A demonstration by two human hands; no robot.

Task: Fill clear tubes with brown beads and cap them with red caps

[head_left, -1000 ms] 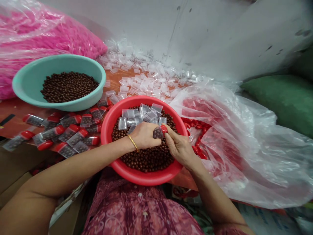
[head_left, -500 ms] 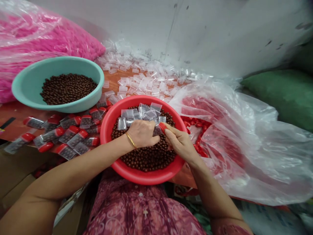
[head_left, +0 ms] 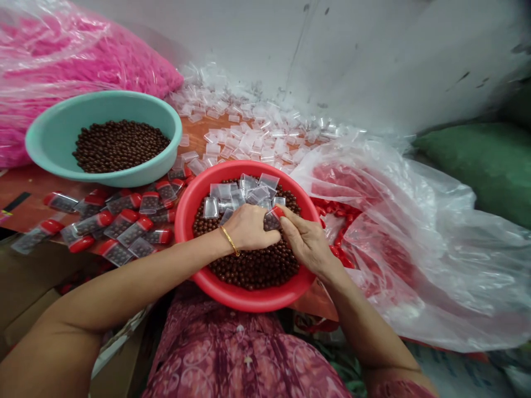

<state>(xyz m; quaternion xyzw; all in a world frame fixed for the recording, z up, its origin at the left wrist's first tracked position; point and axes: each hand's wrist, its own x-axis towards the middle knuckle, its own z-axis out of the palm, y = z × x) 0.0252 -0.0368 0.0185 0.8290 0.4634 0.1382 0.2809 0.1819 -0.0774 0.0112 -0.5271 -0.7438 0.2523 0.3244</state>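
Observation:
Over a red basin (head_left: 246,301) of round brown balls (head_left: 253,271), both my hands are closed on one small clear plastic container (head_left: 271,220) filled with dark balls. My left hand (head_left: 248,228), with a gold bangle at the wrist, grips its clear body. At its upper right end, the fingers of my right hand (head_left: 305,237) press on the red cap (head_left: 279,211). Several clear containers (head_left: 224,191) without caps lie on the balls at the back of the basin.
Filled, red-capped containers (head_left: 124,226) are heaped to the left, below a teal basin (head_left: 103,178) of brown balls. Clear containers (head_left: 244,138) spread along the wall. A plastic bag (head_left: 435,249) and red caps (head_left: 342,221) lie right; a bag of pink pieces (head_left: 103,55) stands back left.
The view has shifted slightly, so things sit a little further right. Both hands still hold the container, and more of its clear body now shows between them.

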